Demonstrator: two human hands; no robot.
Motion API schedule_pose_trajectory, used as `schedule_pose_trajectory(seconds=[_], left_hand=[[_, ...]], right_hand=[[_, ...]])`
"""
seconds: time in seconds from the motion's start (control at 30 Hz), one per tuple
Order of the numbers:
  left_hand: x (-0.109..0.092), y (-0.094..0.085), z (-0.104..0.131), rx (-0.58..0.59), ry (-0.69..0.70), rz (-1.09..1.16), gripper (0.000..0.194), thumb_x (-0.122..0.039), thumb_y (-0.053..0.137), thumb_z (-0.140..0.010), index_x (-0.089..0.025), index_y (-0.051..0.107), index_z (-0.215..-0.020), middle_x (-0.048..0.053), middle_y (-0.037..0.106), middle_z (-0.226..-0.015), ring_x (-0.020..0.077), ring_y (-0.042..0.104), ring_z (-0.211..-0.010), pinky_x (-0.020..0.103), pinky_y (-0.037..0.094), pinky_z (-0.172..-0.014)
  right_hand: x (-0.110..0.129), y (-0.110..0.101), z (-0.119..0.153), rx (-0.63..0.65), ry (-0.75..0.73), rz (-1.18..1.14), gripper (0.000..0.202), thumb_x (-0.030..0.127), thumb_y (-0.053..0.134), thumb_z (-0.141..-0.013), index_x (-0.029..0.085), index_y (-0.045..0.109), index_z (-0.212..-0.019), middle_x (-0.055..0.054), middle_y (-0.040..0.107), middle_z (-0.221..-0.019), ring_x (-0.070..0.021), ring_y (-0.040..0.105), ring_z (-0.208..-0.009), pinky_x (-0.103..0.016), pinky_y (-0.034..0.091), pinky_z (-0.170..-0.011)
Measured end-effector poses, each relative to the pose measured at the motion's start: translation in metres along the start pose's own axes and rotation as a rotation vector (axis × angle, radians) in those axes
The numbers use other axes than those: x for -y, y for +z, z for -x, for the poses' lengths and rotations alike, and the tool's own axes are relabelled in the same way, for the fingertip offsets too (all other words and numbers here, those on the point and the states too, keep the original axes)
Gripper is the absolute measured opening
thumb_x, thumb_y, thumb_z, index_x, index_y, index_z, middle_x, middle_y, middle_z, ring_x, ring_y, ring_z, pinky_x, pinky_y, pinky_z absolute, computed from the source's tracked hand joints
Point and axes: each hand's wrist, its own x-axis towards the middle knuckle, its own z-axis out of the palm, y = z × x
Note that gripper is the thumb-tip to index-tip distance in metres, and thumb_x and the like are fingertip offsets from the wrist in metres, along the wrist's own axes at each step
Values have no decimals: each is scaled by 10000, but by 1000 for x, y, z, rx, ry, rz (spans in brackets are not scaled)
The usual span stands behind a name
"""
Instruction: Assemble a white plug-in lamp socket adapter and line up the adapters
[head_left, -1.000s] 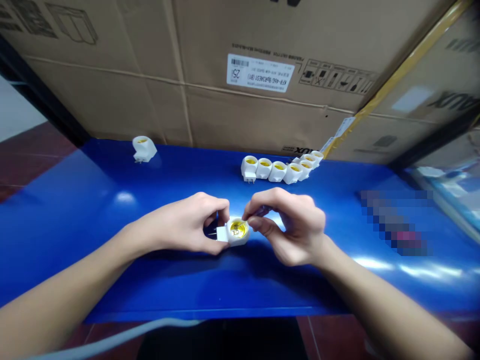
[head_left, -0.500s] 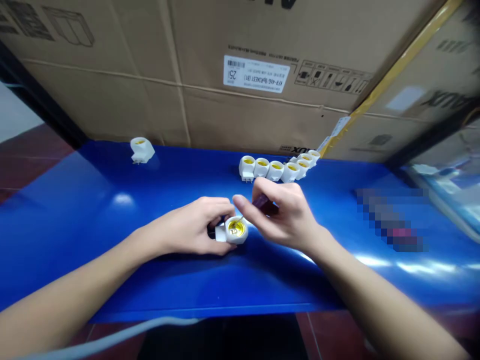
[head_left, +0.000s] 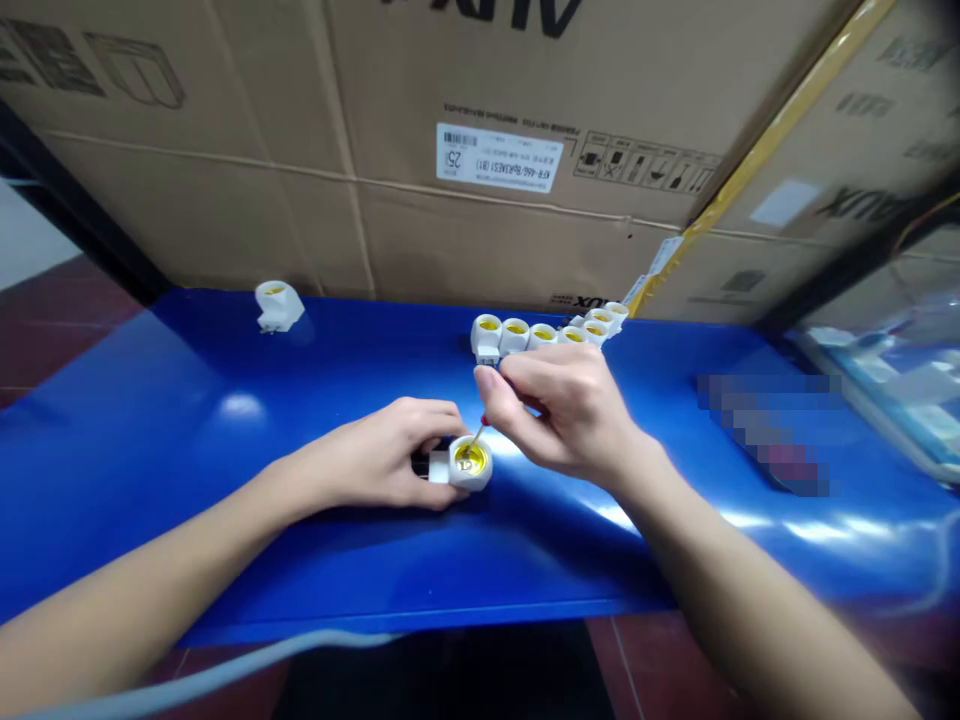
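While the left hand [head_left: 390, 455] clamps the white socket [head_left: 466, 467] at frame centre, the right hand [head_left: 562, 415] pinches a small screwdriver [head_left: 475, 437]; its tip sits in the yellow cup. Keep the socket flat on the desk [head_left: 225, 480]; hold the tool steady.

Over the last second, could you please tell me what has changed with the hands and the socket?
The right hand lifted from the socket's rim and now holds a small screwdriver, tip down inside the lamp socket. The left hand kept its grip on the socket on the blue table. The row of sockets and the lone socket stayed put.

Assembly workshop: blue workbench [head_left: 225, 480], stacked cartons [head_left: 300, 150].
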Motion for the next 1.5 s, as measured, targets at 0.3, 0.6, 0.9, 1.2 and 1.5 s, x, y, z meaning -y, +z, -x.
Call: schedule_pose_trajectory(seconds=[0.3, 0.6, 0.9, 1.2, 1.5], left_hand=[[2, 0, 1, 93, -39, 46, 198, -386, 763, -902, -194, 738, -940, 2, 671, -826, 154, 581, -712, 267, 420, -641], [-1, -1, 1, 65, -4, 24, 186, -366, 785, -894, -191, 720, -894, 0, 679, -877, 153, 613, -754, 267, 444, -690], [0, -1, 0, 85, 46, 84, 170, -261, 759, -900, -201, 778, -1058, 6, 735, -963, 157, 651, -810, 239, 470, -725], [5, 3, 0, 44, 34, 142, 243, -217, 796, -843, -207, 769, -1084, -7, 727, -954, 144, 663, -775, 227, 475, -688], [4, 1, 1, 65, 62, 158, 175, -199, 797, -853, -195, 796, -1028, -7, 741, -864, 149, 662, -754, 231, 476, -684]], right_hand=[[8, 16, 0, -155, 172, -506, 216, 365, 707, -1064, 219, 851, -1130, -54, 793, -921, -171, 725, -788, -313, 616, -711], [3, 1, 1, 5, 248, -755, 166, 347, 830, -983, 191, 835, -1038, -33, 739, -865, -115, 640, -668, -240, 552, -570], [9, -2, 3, 187, 468, -1023, 281, 459, 796, -1002, 188, 756, -1067, -56, 773, -937, -158, 742, -615, -293, 628, -541], [19, 10, 5, -5, 581, -975, 431, 434, 1000, -786, 243, 632, -905, 4, 690, -874, -101, 586, -523, -253, 518, -419], [18, 3, 5, 146, 557, -981, 289, 482, 838, -960, 218, 755, -1042, -52, 769, -925, -137, 668, -543, -276, 558, -439]])
